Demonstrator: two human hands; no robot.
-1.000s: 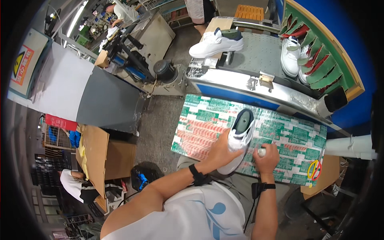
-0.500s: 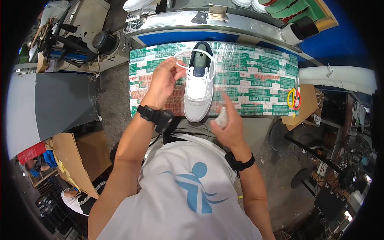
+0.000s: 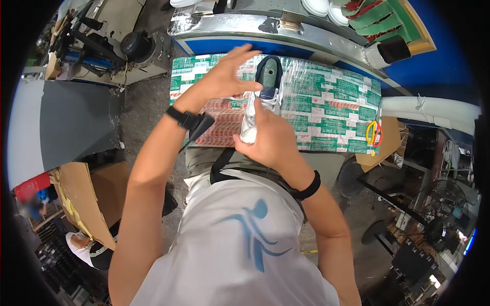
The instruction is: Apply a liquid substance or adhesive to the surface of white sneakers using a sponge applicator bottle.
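Note:
A white sneaker (image 3: 249, 127) with a dark navy collar lies heel away from me on the tape-covered work surface (image 3: 326, 112). A green insert with a round hole (image 3: 270, 74) fills its opening. My left hand (image 3: 224, 76) is open beside the collar, fingers stretched outward and thumb near the tongue, holding nothing visible. My right hand (image 3: 275, 135) covers the front of the sneaker and grips it, with a finger over the laces and the thumb by the toe. The laces (image 3: 278, 99) show only in part at the right edge of the eyelets.
Scissors with yellow and red handles (image 3: 374, 133) lie at the surface's right end. A metal-edged conveyor (image 3: 240, 26) runs along the back, with white shoes (image 3: 326, 9) and a green-lined box (image 3: 385, 20). Cardboard (image 3: 84, 199) stands left, a grey cabinet (image 3: 76, 122) beyond it.
My left hand has let go of the white lace and opened. My right hand has moved left onto the sneaker's front; the whitish thing in it no longer shows. The sneaker appears shifted slightly.

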